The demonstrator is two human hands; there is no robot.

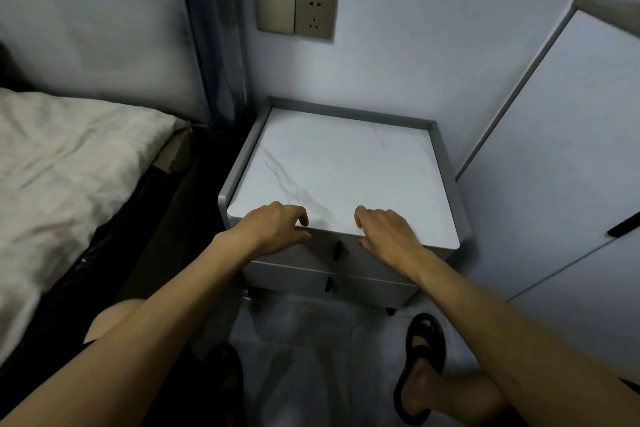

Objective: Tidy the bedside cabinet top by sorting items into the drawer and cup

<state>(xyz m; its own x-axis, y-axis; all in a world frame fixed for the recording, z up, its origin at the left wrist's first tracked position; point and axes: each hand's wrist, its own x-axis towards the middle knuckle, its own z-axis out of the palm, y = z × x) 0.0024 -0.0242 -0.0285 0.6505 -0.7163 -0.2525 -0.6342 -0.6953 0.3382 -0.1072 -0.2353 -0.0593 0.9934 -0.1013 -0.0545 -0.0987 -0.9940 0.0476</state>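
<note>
Progress first, from left to right. The bed [69, 166] on the left carries only its sheet. Next to it, the cabinet top [346, 163] shows its white marble pattern and nothing else that the picture lets one see: no loose item, and no cup in view anywhere. Below it, the upper drawer [320, 253] and the lower drawer [367, 282] are both closed. So either the sorting is already finished, w/ the things put away, or the things are out of frame; the picture alone cannot decide this. Judging from how it lies now, the task looks approx. complete, or at a pause where nothing is left to pick. On the wall above is a socket [314, 14], and to the right a wardrobe door [554, 149].

Now the fingers. The left hand [277, 224] lies at the front edge of the top, left of centre. Its fingers [301, 215] are loosely bent and a little apart, tips on the marble, thumb low at the edge; they hold nothing. Between the two hands, just under the edge, is the black handle [337, 250] of the upper drawer. It is near both thumbs but not touched by either. The right hand [388, 232] rests at the same edge, right of centre. Its fingers [360, 215] are also relaxed and bent, tips down on the top, w/ nothing in them. If the drawer must be opened again, the handle is the nearest thing to reach, prob. for either hand.
</note>
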